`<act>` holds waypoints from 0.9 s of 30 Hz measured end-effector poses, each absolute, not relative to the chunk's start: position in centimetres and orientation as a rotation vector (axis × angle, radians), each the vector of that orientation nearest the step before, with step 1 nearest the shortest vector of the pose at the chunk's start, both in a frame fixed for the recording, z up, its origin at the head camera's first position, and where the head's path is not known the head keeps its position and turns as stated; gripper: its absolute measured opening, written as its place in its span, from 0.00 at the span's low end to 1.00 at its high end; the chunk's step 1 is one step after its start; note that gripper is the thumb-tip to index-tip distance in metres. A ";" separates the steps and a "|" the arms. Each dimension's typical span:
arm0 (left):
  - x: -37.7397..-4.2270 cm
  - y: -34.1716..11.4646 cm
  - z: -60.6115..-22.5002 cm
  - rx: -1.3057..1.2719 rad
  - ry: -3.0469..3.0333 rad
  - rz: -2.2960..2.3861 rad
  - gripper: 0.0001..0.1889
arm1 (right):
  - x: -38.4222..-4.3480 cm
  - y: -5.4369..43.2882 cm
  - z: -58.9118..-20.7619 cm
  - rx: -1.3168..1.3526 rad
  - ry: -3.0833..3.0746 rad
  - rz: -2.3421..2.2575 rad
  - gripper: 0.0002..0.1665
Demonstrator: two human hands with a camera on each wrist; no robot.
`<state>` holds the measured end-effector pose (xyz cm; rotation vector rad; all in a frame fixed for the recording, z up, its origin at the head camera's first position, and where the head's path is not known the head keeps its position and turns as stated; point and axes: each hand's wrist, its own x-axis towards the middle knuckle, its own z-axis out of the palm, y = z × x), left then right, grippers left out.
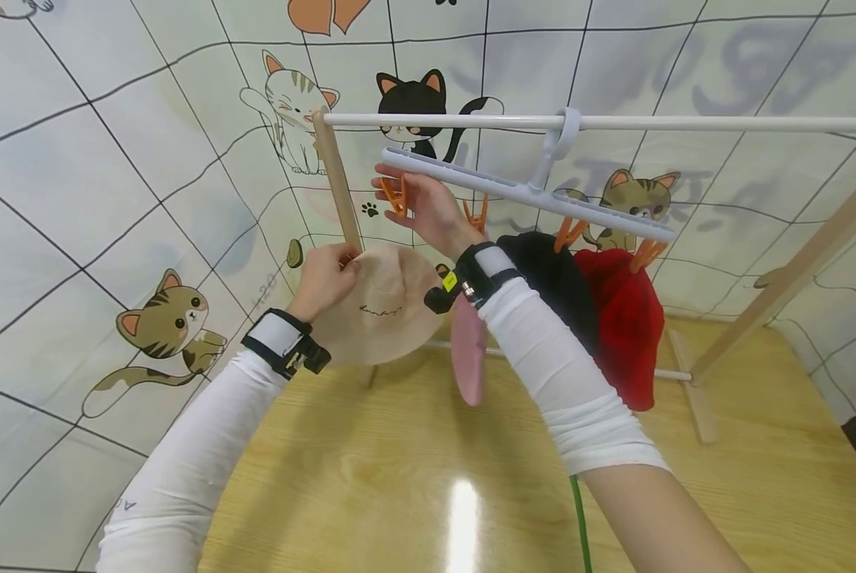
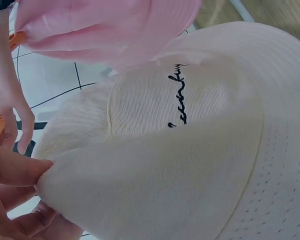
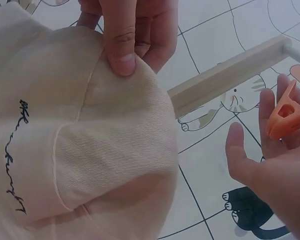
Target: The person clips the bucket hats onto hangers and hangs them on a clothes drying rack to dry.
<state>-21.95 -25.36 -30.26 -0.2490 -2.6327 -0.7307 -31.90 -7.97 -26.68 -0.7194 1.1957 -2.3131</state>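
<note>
My left hand [image 1: 325, 278] pinches the crown edge of a cream bucket hat [image 1: 399, 326] with black script on it. The left wrist view shows thumb and fingers on the hat's cloth [image 2: 155, 175]. At the left end of the pale hanger [image 1: 499, 187], my right hand [image 1: 431, 207] is raised with its fingers loosely spread. An orange clip [image 1: 395, 196] hangs there against those fingers; in the right wrist view the thumb stands apart from the clip [image 3: 288, 112]. A pink hat [image 1: 468, 350], a black hat [image 1: 553, 278] and a red hat [image 1: 623, 318] hang from the hanger's other clips.
The hanger hooks over a white rod [image 1: 686, 123] on a wooden stand with a left post [image 1: 338, 179] and a right post [image 1: 793, 274]. Below lies a wood-grain tabletop [image 1: 371, 477]. A cat-patterned cloth wall [image 1: 77, 239] surrounds it.
</note>
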 end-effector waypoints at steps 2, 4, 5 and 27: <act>-22.0 -25.3 -30.1 -0.255 -2.618 -0.723 0.08 | -32.1 -8.0 -26.9 -0.739 1.158 -2.321 0.21; -22.1 -25.2 -29.9 -0.258 -2.605 -0.722 0.08 | -32.3 -8.0 -27.0 -0.764 1.128 -2.335 0.21; -22.1 -25.2 -29.8 -0.252 -2.601 -0.726 0.07 | -32.4 -8.1 -27.1 -0.774 1.111 -2.339 0.21; -22.7 -23.1 -28.5 -0.169 -2.542 -0.817 0.08 | -32.6 -7.8 -28.1 -0.781 0.952 -2.361 0.29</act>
